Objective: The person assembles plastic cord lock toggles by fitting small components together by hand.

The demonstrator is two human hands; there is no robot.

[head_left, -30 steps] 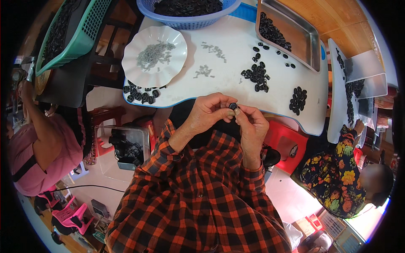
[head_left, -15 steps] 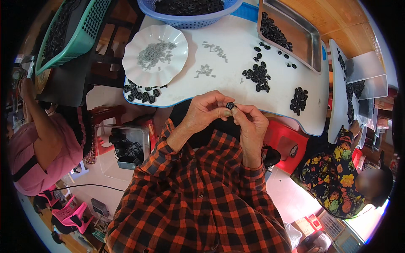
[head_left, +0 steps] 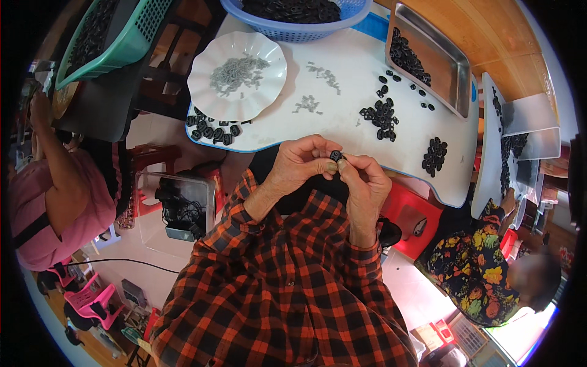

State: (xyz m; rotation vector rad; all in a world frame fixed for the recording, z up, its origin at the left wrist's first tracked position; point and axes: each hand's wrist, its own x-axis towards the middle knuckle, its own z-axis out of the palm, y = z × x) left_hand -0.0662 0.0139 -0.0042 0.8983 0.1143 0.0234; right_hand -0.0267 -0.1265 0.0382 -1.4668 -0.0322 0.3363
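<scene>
Pinched between both hands, just off the table's near edge, is a small black plastic part (head_left: pixel 335 156) with a rounded shape. My left hand (head_left: pixel 304 161) grips it from the left with thumb and fingers. From the right, the thumb and fingertips of my right hand (head_left: pixel 364 177) press on it. Fingers partly cover the part, so its details are hard to see. On the white table (head_left: pixel 275 131) ahead lie loose black parts (head_left: pixel 380 117) and small clear pieces (head_left: pixel 307 104). A scalloped white plate (head_left: pixel 205 101) holds a heap of similar clear pieces (head_left: pixel 235 73).
Beyond the plate stands a blue basket (head_left: pixel 293 29) of black parts. A metal tray (head_left: pixel 449 64) sits far right, and another black pile (head_left: pixel 435 156) lies near the right edge. Black pieces (head_left: pixel 214 131) gather below the plate. People work at both sides; a red stool (head_left: pixel 422 214) stands right.
The whole view has shifted and turned slightly, so the table things appear displaced. Both hands keep their pinch on the black part, with only slight finger movement.
</scene>
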